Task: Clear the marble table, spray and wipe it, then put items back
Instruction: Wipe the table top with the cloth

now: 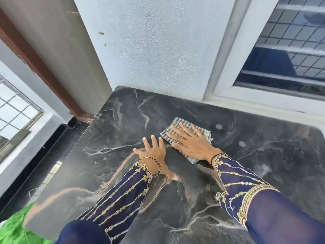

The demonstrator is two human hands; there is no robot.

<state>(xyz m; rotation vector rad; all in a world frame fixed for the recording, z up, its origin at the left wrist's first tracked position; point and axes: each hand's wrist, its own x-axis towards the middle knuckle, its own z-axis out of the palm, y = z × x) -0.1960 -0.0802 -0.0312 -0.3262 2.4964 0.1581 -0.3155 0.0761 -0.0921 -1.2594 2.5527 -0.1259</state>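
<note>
A dark marble table with pale veins fills the lower part of the head view. A folded grey checked cloth lies on it near the middle. My right hand presses flat on the cloth with fingers spread, covering most of it. Just to the left, my left hand rests flat on the bare marble, fingers apart, holding nothing. Both arms wear dark blue sleeves with gold embroidery.
A textured white wall backs the table, with a window and white sill at the right. A brown door frame stands at the left, and green fabric shows at the bottom left corner. Small pale smudges mark the marble at the right.
</note>
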